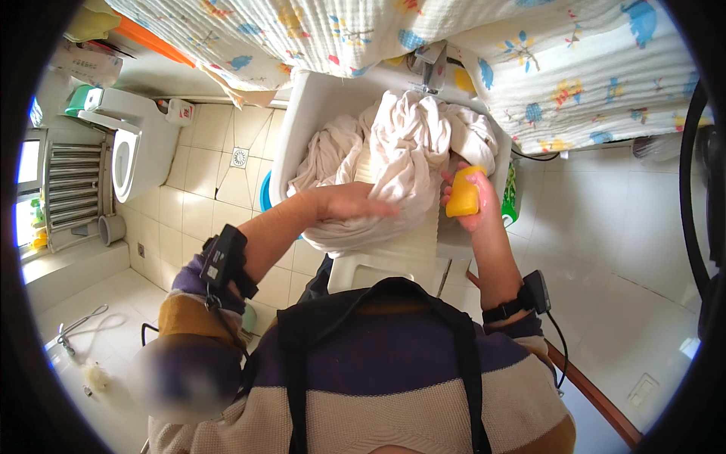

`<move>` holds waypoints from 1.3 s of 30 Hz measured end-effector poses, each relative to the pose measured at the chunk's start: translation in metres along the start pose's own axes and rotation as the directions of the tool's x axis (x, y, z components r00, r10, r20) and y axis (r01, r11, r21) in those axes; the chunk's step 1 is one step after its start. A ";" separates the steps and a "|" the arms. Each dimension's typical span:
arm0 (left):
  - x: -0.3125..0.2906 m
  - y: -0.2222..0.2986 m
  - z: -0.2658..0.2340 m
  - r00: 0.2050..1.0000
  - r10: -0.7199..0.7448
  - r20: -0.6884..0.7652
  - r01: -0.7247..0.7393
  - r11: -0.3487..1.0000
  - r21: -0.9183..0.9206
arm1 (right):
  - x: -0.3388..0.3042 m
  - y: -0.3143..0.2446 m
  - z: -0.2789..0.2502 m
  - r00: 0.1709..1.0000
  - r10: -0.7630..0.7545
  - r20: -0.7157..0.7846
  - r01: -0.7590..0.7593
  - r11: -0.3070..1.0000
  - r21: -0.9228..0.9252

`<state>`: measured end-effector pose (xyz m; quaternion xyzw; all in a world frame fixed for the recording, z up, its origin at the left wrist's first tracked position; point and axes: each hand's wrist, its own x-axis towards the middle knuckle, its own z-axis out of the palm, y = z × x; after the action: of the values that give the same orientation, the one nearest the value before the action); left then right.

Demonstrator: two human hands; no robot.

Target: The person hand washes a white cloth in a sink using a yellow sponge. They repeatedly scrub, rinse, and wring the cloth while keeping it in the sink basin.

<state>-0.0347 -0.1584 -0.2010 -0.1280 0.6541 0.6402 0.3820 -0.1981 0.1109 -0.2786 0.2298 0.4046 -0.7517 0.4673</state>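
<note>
My right hand (484, 206) is closed around a yellow bar of soap (463, 192), held just right of a bundle of wet white cloth (408, 140). The cloth lies heaped in a white sink (302, 94) and drapes over a cream washboard (393, 261) that slopes toward my body. On the lower part of the cloth is my left hand (352, 203), somewhat blurred, its fingers stretched out to the right and holding nothing I can see. More folds of the cloth fill the sink's left and right sides.
A metal faucet (432, 68) rises at the sink's back. Patterned fabric (529, 76) hangs along the far side. A green package (510, 195) stands right of the sink, and a blue basin edge (265, 192) shows on its left. Farther left is a white toilet (136, 144).
</note>
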 end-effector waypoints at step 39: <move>-0.072 -0.027 0.019 0.993 -0.102 -0.059 0.097 0.992 -0.081 | -0.024 -0.010 0.000 0.933 -0.237 -0.270 -0.011 0.732 -0.681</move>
<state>0.0380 -0.1681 -0.1711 -0.1956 0.6332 0.6409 0.3873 -0.1961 0.1262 -0.2573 0.1458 0.7358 -0.5310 0.3942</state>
